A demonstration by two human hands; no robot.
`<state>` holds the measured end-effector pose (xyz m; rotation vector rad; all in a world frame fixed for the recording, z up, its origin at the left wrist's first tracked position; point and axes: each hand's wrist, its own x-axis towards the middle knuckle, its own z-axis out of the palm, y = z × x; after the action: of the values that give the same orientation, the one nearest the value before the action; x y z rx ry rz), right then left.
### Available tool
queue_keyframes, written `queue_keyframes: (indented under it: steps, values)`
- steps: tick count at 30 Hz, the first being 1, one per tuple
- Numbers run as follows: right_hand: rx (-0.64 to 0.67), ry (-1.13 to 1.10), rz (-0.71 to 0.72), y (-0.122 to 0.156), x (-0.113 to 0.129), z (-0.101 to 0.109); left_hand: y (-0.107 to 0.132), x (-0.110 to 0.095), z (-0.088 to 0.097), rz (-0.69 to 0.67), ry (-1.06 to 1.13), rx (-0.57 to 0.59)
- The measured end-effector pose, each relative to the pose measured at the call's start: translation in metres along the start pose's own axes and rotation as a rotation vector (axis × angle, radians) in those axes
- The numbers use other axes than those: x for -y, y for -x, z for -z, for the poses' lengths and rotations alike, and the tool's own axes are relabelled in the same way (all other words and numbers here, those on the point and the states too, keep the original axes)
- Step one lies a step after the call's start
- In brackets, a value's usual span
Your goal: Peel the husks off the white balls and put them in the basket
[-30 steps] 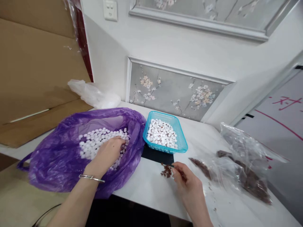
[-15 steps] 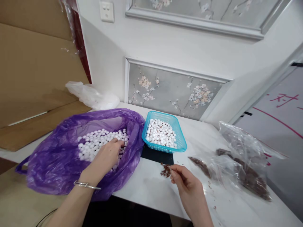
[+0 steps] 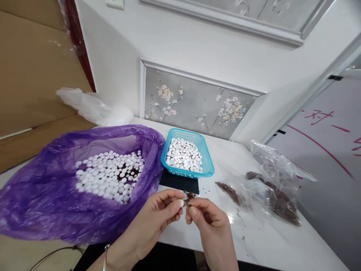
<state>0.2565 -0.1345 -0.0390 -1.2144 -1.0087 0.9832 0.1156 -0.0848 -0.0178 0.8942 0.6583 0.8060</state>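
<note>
My left hand [image 3: 160,210] pinches a small white ball [image 3: 181,203] between thumb and fingers, over the front of the white table. Close beside it, my right hand [image 3: 208,220] has its thumb and fingertips pressed together; anything between them is too small to make out. Just beyond the fingertips lies a little pile of reddish-brown bits [image 3: 191,195]. To the left, an open purple plastic bag [image 3: 56,188] holds many white balls [image 3: 107,173] with some dark bits among them. Behind my hands stands a blue plastic basket [image 3: 208,162] filled with similar white balls.
Clear plastic bags [image 3: 270,165] with brown contents [image 3: 284,207] lie on the right of the white table [image 3: 225,154]. A dark flat piece [image 3: 180,184] sits under the basket's front. Cardboard [image 3: 31,67] and a crumpled white bag [image 3: 96,107] are at the left.
My left hand has come out of the purple bag with a white ball and moved right, beside my right hand. The view has shifted slightly, too.
</note>
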Motion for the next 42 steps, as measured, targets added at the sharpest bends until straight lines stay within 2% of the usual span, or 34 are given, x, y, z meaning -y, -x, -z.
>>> queue_keyframes:
  steps: [3, 7, 11, 15, 27, 34, 42]
  values:
    - [-0.005, -0.001, 0.012, 0.005, 0.007, -0.003, -0.002, 0.007, -0.006, 0.053, 0.169, 0.044]
    - [-0.013, 0.003, 0.047, 0.007, 0.011, -0.006, -0.003, 0.009, -0.005, 0.099, 0.229, -0.032]
    - [-0.047, 0.011, 0.058, 0.006, 0.009, -0.009, -0.002, 0.012, -0.002, 0.101, 0.230, -0.088]
    - [-0.071, 0.045, 0.045, 0.007, 0.008, -0.012, -0.001, 0.015, -0.001, 0.047, 0.199, -0.155]
    - [-0.084, 0.158, 0.078, 0.006, 0.002, -0.018, -0.002, 0.016, 0.002, 0.003, 0.127, -0.195]
    - [0.001, -0.141, -0.070, 0.002, 0.003, -0.006, -0.002, 0.015, -0.001, 0.100, 0.247, -0.157]
    - [-0.216, 0.076, -0.020, -0.002, -0.008, 0.018, 0.000, 0.016, 0.002, 0.076, 0.218, -0.212]
